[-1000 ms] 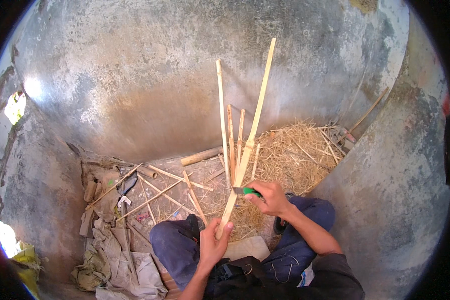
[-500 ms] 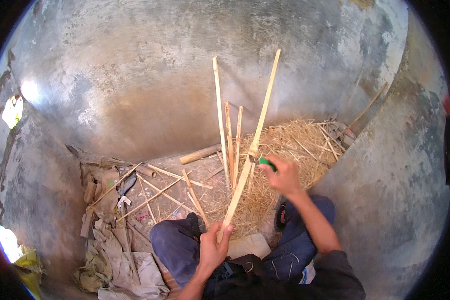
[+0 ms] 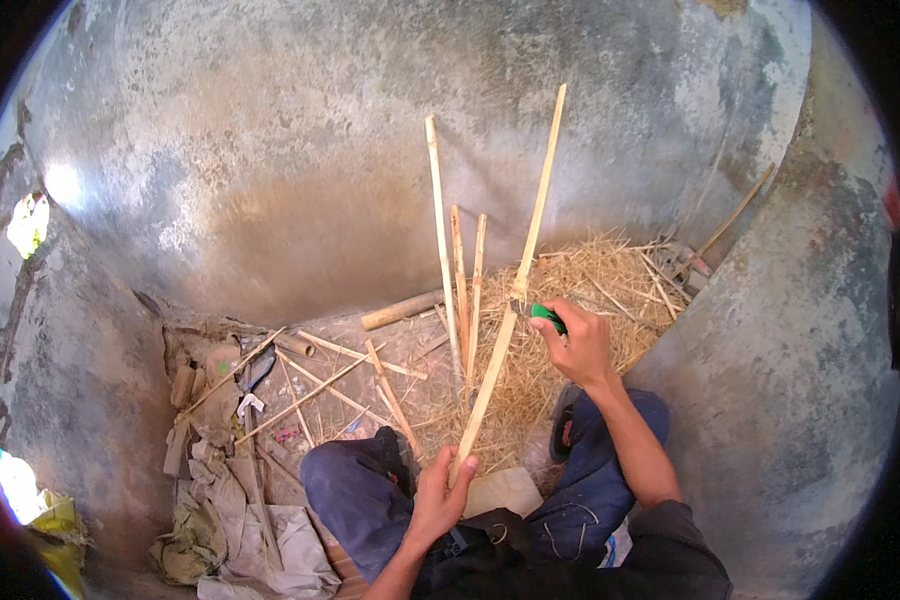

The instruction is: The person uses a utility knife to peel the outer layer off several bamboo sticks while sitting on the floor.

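Observation:
A long pale bamboo strip slants up and away from my lap, its far end high in front of the wall. My left hand is closed round its near end. My right hand grips a knife with a green handle. The dark blade touches the strip at a rough, raised joint about midway along it. Fingers hide part of the handle. To the left of the strip, one long bamboo stick and two shorter sticks stand leaning toward the wall.
A heap of straw-like shavings lies at the right, beyond my bent knee. Loose bamboo pieces and a thick bamboo pole lie on the floor at left. Crumpled cloth sacks rest near my left knee. Grey concrete walls surround me.
The bamboo strip and both hands have shifted slightly to the right. My right hand with the knife has moved a little farther up, the blade staying near the joint.

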Action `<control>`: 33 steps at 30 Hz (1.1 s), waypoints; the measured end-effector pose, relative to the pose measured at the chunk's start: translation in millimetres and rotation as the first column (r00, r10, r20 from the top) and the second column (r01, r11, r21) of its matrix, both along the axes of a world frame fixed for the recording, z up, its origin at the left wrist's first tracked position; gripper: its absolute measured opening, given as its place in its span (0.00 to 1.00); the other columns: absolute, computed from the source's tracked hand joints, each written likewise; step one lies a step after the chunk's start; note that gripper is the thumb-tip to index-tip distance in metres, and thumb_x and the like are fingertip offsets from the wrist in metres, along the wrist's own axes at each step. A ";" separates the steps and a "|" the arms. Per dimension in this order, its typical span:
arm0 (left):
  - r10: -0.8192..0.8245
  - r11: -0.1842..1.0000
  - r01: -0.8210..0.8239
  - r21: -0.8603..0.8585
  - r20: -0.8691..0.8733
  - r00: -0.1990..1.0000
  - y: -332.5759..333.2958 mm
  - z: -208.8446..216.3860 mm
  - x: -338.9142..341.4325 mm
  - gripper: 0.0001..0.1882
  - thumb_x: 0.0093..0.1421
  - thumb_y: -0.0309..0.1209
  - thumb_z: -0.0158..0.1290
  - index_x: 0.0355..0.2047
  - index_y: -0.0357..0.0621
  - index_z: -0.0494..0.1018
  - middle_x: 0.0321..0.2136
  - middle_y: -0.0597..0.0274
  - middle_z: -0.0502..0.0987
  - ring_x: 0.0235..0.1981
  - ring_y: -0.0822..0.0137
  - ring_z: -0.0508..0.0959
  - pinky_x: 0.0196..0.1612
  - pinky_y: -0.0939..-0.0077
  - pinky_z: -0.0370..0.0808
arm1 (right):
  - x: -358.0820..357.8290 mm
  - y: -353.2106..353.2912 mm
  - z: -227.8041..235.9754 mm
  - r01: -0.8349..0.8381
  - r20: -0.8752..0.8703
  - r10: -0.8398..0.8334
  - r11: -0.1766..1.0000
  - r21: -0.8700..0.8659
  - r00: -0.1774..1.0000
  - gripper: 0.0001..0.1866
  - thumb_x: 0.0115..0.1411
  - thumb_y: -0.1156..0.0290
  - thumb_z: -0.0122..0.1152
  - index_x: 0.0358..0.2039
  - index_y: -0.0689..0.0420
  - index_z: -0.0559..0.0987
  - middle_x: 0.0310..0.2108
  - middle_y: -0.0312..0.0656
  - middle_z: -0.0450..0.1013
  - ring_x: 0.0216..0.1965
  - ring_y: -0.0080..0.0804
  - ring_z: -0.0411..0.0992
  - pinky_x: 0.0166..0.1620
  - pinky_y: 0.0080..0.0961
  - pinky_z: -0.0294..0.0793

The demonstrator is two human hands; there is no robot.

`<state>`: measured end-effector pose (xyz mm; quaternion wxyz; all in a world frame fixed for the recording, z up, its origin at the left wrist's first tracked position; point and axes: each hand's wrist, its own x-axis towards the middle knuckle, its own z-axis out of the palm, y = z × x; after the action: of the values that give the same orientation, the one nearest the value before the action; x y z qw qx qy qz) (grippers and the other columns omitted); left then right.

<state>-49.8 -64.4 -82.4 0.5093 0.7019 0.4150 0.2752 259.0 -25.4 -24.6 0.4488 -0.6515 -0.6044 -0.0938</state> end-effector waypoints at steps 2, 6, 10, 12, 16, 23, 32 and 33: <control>-0.053 0.969 0.088 -0.232 0.152 0.987 2.5 -2.1 -1.2 0.15 0.78 0.42 0.53 0.45 0.41 0.71 0.21 0.72 0.68 0.22 0.80 0.65 0.26 0.79 0.61 | 0.7 -0.7 -1.5 -0.022 -0.047 0.023 1.000 0.018 0.999 0.15 0.70 0.56 0.66 0.41 0.56 0.83 0.27 0.43 0.79 0.24 0.37 0.77 0.27 0.32 0.72; 0.018 0.507 0.478 -0.718 0.563 0.826 7.4 8.8 -16.6 0.13 0.80 0.42 0.47 0.44 0.46 0.66 0.20 0.77 0.58 0.16 0.82 0.55 0.19 0.82 0.50 | 24.3 4.2 -12.1 -0.069 -0.653 0.152 0.986 0.151 0.742 0.16 0.73 0.53 0.62 0.43 0.55 0.81 0.23 0.30 0.69 0.20 0.19 0.63 0.24 0.21 0.60; -0.010 0.489 0.506 -0.711 0.575 0.818 3.5 12.1 -22.3 0.14 0.81 0.43 0.45 0.44 0.46 0.66 0.21 0.78 0.54 0.17 0.83 0.52 0.19 0.83 0.50 | 46.4 -1.2 4.7 -0.005 -0.826 0.202 0.972 0.234 0.526 0.19 0.76 0.50 0.58 0.46 0.56 0.77 0.24 0.23 0.60 0.19 0.11 0.50 0.22 0.14 0.50; -0.059 0.627 0.443 -0.641 0.529 0.847 2.9 10.0 -19.8 0.13 0.81 0.42 0.46 0.46 0.45 0.67 0.21 0.78 0.55 0.18 0.83 0.53 0.21 0.83 0.51 | 42.0 -6.4 4.6 -0.056 -0.786 0.202 0.976 0.210 0.584 0.17 0.75 0.53 0.61 0.48 0.55 0.78 0.25 0.24 0.61 0.20 0.12 0.53 0.23 0.14 0.53; -0.113 0.861 0.246 -0.445 0.303 0.946 7.3 7.4 -17.2 0.12 0.79 0.39 0.50 0.47 0.42 0.70 0.20 0.75 0.62 0.22 0.83 0.61 0.24 0.81 0.56 | 14.2 -12.0 17.6 -0.130 -0.500 0.189 0.980 0.151 0.845 0.18 0.68 0.58 0.72 0.50 0.55 0.82 0.25 0.26 0.66 0.23 0.16 0.62 0.27 0.20 0.59; -0.067 0.998 0.068 -0.005 0.087 0.994 8.7 4.5 -12.0 0.12 0.75 0.37 0.57 0.44 0.39 0.76 0.24 0.69 0.74 0.25 0.79 0.67 0.27 0.76 0.63 | 3.2 -10.8 20.6 -0.124 -0.138 0.140 0.985 0.117 0.981 0.17 0.57 0.66 0.81 0.41 0.61 0.85 0.30 0.39 0.76 0.28 0.30 0.74 0.31 0.29 0.70; -0.019 0.995 0.024 0.098 -0.056 0.998 7.2 12.9 -15.4 0.13 0.72 0.37 0.61 0.43 0.37 0.77 0.22 0.58 0.77 0.21 0.74 0.72 0.25 0.73 0.68 | 5.1 -4.6 7.9 -0.145 -0.115 0.168 0.973 0.180 0.979 0.13 0.56 0.68 0.81 0.35 0.61 0.85 0.30 0.40 0.77 0.28 0.32 0.76 0.31 0.31 0.72; -0.009 0.994 0.018 0.107 -0.090 0.996 7.6 20.7 -14.8 0.13 0.71 0.36 0.61 0.42 0.37 0.77 0.22 0.58 0.77 0.22 0.75 0.74 0.26 0.73 0.70 | 3.0 -5.3 7.0 -0.138 -0.128 0.163 0.973 0.183 0.978 0.12 0.56 0.69 0.81 0.33 0.61 0.85 0.29 0.40 0.77 0.28 0.32 0.75 0.31 0.30 0.72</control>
<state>-64.6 -56.8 -61.8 0.4535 0.7428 0.4170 0.2623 262.0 -30.7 -17.6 0.5516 -0.5672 -0.6081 -0.0648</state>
